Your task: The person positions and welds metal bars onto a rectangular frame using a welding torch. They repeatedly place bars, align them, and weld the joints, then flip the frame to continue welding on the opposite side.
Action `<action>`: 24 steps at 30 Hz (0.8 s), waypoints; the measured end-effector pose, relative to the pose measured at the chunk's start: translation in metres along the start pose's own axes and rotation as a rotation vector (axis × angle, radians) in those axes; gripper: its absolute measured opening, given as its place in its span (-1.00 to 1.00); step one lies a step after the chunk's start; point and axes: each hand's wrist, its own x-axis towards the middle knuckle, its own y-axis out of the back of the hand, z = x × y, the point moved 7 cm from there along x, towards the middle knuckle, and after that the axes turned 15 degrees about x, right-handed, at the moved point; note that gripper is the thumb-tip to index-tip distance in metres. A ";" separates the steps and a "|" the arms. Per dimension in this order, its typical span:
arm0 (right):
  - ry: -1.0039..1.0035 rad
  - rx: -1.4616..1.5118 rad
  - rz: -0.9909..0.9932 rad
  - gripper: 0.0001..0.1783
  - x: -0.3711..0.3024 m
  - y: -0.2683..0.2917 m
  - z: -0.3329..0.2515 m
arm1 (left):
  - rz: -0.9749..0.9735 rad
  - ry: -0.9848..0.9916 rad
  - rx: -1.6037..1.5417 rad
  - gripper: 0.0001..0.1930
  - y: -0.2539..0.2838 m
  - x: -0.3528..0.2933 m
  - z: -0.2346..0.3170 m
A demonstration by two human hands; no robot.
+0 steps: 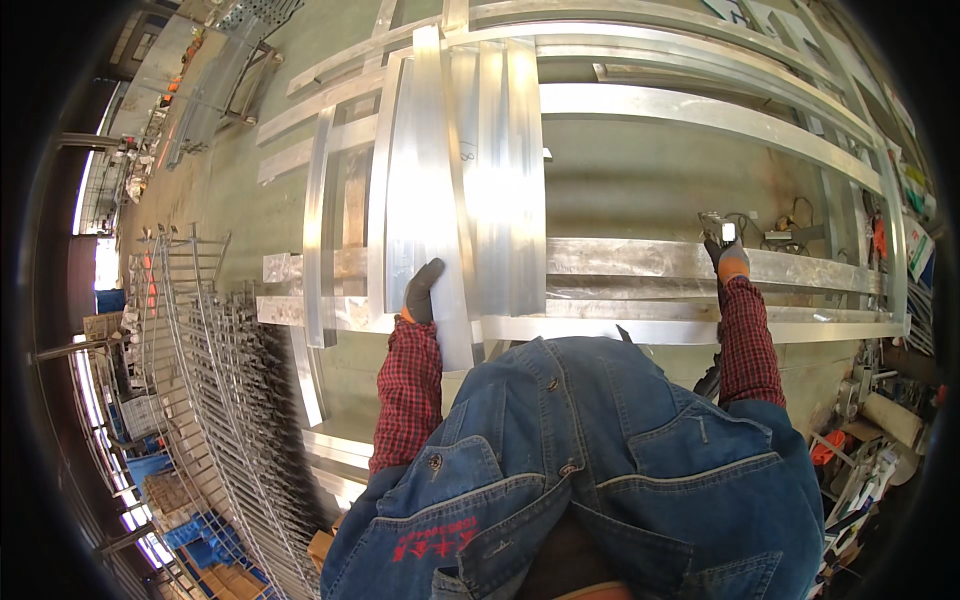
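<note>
In a grey glove, my left hand [422, 292] grips the left edge of a long, shiny flat metal bar [435, 200] near its close end. That bar lies slightly aslant on top of several broad silvery metal profiles [508, 180] set side by side, and its close end reaches past theirs. My right hand [731, 260], in a grey and orange glove, is over the rails at the right. Its fingers are closed round a small dark tool with a bright, light-coloured part [727, 231]; its exact kind is unclear.
Long metal rails [690, 110] run left to right beneath the profiles. Beyond my right hand, a cable and small gear [795, 232] lie on the floor. At the left stands a rack of thin metal rods [200, 360]. An orange item [828, 447] and clutter sit at the right.
</note>
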 end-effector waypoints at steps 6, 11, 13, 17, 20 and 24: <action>-0.040 -0.034 0.037 -0.26 -0.031 0.011 -0.009 | -0.076 0.054 0.044 -0.51 -0.020 0.012 -0.008; 0.464 0.207 0.337 -0.19 -0.141 -0.007 -0.128 | -0.036 0.014 0.094 -0.53 -0.017 0.032 -0.023; 0.381 0.222 0.092 -0.21 -0.186 -0.089 -0.186 | -0.031 0.006 0.063 -0.50 -0.021 0.032 -0.031; 0.222 0.481 -0.935 -0.08 -0.315 -0.236 -0.279 | 0.006 -0.050 0.047 -0.48 -0.035 0.021 -0.036; 0.013 0.733 -1.170 -0.13 -0.358 -0.243 -0.300 | -0.010 -0.069 0.060 -0.44 -0.041 0.007 -0.035; -0.103 0.851 -1.193 -0.17 -0.368 -0.236 -0.307 | -0.111 -0.103 0.168 -0.38 -0.043 -0.009 -0.025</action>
